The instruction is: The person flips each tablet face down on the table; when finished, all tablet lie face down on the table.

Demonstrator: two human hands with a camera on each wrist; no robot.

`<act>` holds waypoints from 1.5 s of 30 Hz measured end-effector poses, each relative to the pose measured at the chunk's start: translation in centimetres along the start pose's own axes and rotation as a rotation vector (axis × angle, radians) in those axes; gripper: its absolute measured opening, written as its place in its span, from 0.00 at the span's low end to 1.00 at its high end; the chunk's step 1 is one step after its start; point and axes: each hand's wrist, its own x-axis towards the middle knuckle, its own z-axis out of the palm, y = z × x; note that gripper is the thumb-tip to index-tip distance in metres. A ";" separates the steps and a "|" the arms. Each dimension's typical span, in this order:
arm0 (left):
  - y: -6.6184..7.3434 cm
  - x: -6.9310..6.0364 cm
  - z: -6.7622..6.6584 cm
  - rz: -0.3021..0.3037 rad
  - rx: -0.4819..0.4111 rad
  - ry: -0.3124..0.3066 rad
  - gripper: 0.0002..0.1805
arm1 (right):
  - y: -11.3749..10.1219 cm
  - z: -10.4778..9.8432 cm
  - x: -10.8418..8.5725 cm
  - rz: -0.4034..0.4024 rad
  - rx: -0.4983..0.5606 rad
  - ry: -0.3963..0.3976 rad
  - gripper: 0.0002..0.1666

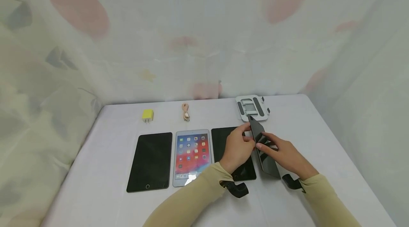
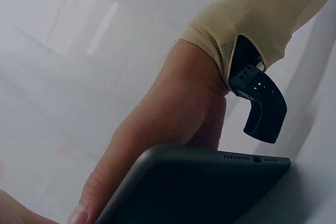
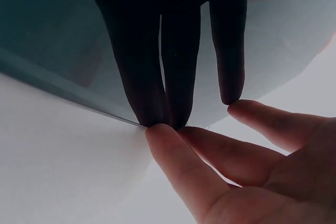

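Note:
A dark tablet [image 1: 270, 165] stands tilted on edge at the right of the row, its glossy face turned toward the right hand. My left hand [image 1: 238, 149] grips its left edge from behind; in the left wrist view the left thumb lies along the rim of the tablet [image 2: 210, 187], whose speaker holes and port show. My right hand [image 1: 289, 156] touches the glossy face near that edge with extended fingertips. In the right wrist view the right hand [image 3: 262, 182] meets its own dark reflection on the tablet [image 3: 47, 30]. The left fingers behind the tablet are partly hidden.
Left of the hands lie a black tablet [image 1: 151, 163], a white tablet [image 1: 193, 156] with a lit screen, and another black tablet [image 1: 220, 138] partly under the left hand. Behind are a yellow charger [image 1: 147, 114], a coiled cable [image 1: 185, 111] and a folded stand [image 1: 252, 107].

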 end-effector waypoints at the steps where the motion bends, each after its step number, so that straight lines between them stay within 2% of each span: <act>1: 0.0 0.0 0.0 0.005 0.001 0.001 0.34 | 0.0 0.0 0.0 -0.004 0.008 -0.002 0.48; 16: 0.2 -0.3 -0.4 0.047 0.041 0.020 0.33 | -0.4 0.4 0.1 -0.045 0.086 -0.013 0.43; 22: 0.2 -0.4 -0.6 0.058 0.035 0.015 0.33 | -0.4 0.7 0.3 -0.037 0.121 -0.023 0.42; 32: 0.3 -0.3 -0.7 0.059 0.011 0.016 0.32 | -0.7 0.6 0.3 -0.078 0.316 -0.077 0.41; 45: 0.5 -0.4 -0.7 0.056 0.000 0.020 0.31 | -0.7 0.4 0.3 -0.089 0.353 -0.094 0.41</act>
